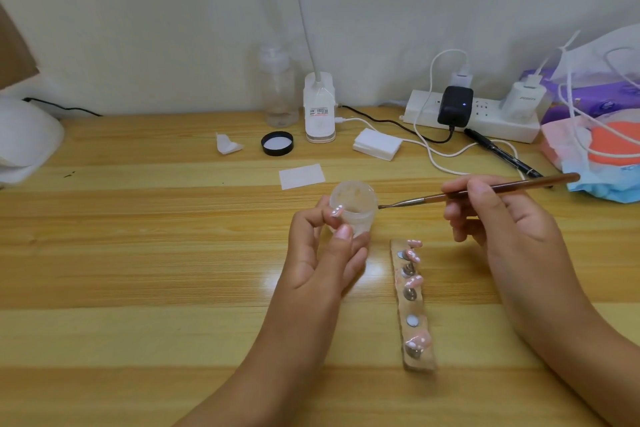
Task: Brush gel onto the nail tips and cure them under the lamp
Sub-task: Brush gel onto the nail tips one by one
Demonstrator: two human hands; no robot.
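While the left hand (325,253) cradles an open gel jar (353,204) above the desk (138,253), the right hand (498,215) levels a brush (485,189) at its side.

Left thumb and fingers are curled round the small clear jar, palm turned inward, and a pink, white-dotted nail shows at the forefinger against the jar's wall. Right fingers pinch the brown handle pen-fashion behind the metal ferrule. The handle slants up to the right and the bristle tip is at the jar's right wall, touching or just beside it; which cannot be told. Pink nail tips (414,282) stand on a strip holder (417,305) lying on the desk between the two wrists, near the jar. A white curing lamp (24,139) sits at the far left edge, well apart, and a black lid (277,143) lies upturned toward the wall.
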